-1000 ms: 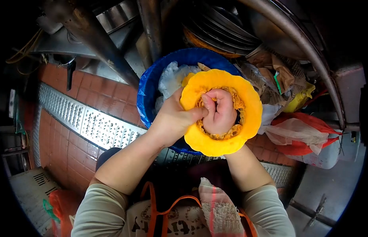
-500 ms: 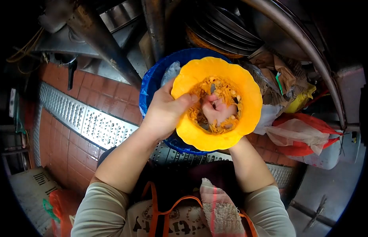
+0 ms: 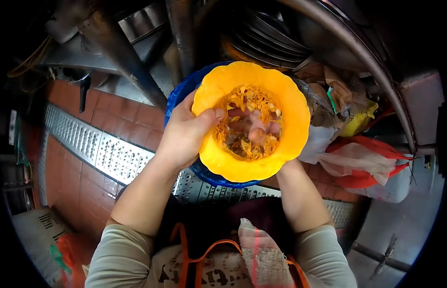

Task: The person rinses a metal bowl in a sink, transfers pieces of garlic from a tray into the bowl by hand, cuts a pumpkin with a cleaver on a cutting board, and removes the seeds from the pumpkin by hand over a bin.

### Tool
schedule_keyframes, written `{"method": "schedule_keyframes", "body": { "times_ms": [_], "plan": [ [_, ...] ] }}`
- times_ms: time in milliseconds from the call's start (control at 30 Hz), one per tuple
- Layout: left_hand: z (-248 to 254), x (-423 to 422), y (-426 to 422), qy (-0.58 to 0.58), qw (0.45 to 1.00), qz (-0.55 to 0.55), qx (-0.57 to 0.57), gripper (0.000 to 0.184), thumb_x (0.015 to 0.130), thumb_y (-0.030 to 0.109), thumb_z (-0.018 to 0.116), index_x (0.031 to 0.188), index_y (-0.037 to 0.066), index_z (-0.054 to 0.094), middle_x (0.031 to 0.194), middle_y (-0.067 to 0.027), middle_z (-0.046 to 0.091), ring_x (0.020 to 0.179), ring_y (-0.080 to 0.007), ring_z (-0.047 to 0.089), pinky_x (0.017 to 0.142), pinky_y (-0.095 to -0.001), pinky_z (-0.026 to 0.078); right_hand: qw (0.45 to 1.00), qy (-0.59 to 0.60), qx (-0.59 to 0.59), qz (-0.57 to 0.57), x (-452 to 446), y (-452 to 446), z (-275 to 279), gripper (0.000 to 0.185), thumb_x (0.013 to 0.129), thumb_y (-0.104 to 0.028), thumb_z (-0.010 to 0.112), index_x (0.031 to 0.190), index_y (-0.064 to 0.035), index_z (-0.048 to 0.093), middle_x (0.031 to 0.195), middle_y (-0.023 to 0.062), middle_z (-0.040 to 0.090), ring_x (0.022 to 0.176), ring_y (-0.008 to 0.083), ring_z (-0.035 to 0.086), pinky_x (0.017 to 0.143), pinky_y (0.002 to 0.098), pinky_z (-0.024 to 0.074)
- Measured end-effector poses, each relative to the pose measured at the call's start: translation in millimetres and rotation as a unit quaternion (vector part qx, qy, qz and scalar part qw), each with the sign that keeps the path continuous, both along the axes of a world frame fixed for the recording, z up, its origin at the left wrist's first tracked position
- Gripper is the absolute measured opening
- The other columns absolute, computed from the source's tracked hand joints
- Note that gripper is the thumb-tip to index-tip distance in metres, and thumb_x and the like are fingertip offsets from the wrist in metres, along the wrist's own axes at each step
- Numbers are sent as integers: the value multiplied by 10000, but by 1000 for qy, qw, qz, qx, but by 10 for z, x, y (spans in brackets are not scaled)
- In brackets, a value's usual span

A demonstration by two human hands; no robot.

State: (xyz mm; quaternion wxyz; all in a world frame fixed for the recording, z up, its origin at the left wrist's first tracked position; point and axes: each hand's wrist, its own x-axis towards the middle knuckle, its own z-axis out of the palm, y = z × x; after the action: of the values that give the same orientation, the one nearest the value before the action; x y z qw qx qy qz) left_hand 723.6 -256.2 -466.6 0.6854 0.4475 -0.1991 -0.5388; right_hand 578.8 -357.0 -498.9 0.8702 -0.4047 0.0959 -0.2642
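Pumpkin ring [image 3: 295,115], yellow-orange and scalloped at the edge, just to the right of the left-hand grip and, in this view, across most of the mouth of the blue-lined bin [image 3: 178,91]. Faces the head camera with the cut side. Holds at one side only with the left hand [image 3: 181,134]: grip closed on the rim, thumb laid over the cut face to the edge of the hole, other fingers hidden behind. Shows the right hand [image 3: 257,135] inside the hole, to the right of the left grip, forearm passing underneath. Cannot tell how far open, or if closed on anything, behind hanging seeds and stringy pulp [image 3: 269,108].

Could twist or slide out of the left grip, given probably slick flesh under a single thumb and any hard push from within by the right hand. Could split at the rim under too tight a squeeze just beside the thumb. Could shed seeds and strands outside the bin through a sideways tilt, onto the perforated metal grate [image 3: 122,156] or tiled floor [image 3: 84,187], both lower and to the left of the grip. Could drag pulp against the red and whitish bag [image 3: 360,165], well to the grip's right, through a wide swing.
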Motion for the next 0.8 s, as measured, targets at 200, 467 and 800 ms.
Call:
{"method": "schedule_keyframes", "body": {
  "times_ms": [200,467,800],
  "plan": [
    [-58,-11,-4,49,998,-6,-28,438,814,59,571,1221,-14,428,1081,-109,563,969,-199,578,867,-309,464,994,-75,10,82,-36,-89,-122,530,869,-404,576,1300,-140,414,1198,103,501,1079,229,521,902,404,459],
    [-58,-84,2,-96,995,-23,1,468,821,158,594,1227,4,417,1080,-112,570,983,-209,581,865,-314,466,992,-119,49,12,24,24,-115,642,804,-544,578,1292,-151,438,1227,87,497,1093,226,508,947,420,415],
    [-112,-125,-7,-155,986,-61,16,511,791,154,620,1232,2,411,1094,-110,572,1011,-211,572,878,-303,454,978,102,-43,-178,25,187,186,354,876,-356,559,1119,-99,546,1029,53,584,866,152,589,716,277,500]
  ]
}}
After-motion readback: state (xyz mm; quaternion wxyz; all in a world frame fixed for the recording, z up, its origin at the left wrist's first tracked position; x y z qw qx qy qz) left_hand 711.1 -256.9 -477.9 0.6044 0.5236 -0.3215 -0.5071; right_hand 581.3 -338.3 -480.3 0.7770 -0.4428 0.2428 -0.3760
